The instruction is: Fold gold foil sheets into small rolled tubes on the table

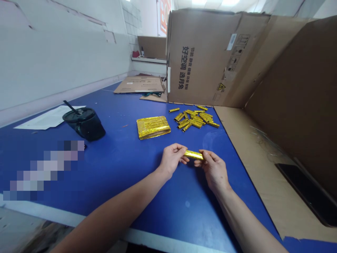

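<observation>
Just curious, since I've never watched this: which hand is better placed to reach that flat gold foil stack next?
Probably the left hand: it is nearer the flat gold foil stack on the blue table. The right hand is farther away, though both hands now hold the gold foil stick.
</observation>
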Demonstrator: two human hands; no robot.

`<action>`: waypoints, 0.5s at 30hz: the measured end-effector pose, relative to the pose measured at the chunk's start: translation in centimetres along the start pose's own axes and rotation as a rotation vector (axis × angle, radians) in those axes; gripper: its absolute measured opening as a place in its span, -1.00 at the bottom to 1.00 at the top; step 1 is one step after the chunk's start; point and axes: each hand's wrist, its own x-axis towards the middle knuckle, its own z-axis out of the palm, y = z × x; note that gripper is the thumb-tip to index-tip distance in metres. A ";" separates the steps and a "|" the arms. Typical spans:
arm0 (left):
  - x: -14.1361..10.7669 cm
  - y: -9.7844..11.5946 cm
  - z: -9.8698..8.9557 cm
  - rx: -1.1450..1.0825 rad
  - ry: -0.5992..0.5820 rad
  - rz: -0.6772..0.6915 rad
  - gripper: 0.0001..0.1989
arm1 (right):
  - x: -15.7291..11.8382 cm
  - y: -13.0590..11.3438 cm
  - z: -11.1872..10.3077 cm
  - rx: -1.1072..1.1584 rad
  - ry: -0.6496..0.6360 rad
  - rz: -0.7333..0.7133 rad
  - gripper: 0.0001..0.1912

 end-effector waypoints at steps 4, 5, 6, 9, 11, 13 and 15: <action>0.4 0.3 -0.2 -0.027 0.042 -0.018 -0.90 | 0.3 -0.3 -0.3 0.027 0.041 -0.018 -0.75; 0.5 0.4 -0.3 -0.031 0.050 -0.022 -0.91 | 0.3 -0.3 -0.3 0.025 0.037 -0.016 -0.75; 0.6 0.4 -0.4 -0.032 0.058 -0.026 -0.92 | 0.3 -0.3 -0.4 0.019 0.023 -0.006 -0.75; 0.7 0.4 -0.5 -0.022 0.070 -0.037 -0.94 | 0.3 -0.3 -0.4 -0.020 -0.049 0.044 -0.74; 0.8 0.4 -0.6 -0.010 0.072 -0.042 -0.95 | 0.3 -0.3 -0.4 -0.041 -0.093 0.072 -0.73; 0.8 0.3 -0.6 0.003 0.068 -0.045 -0.95 | 0.2 -0.3 -0.4 -0.056 -0.119 0.085 -0.73; 0.7 0.2 -0.6 0.017 0.041 -0.054 -0.93 | 0.2 -0.3 -0.4 -0.077 -0.135 0.089 -0.74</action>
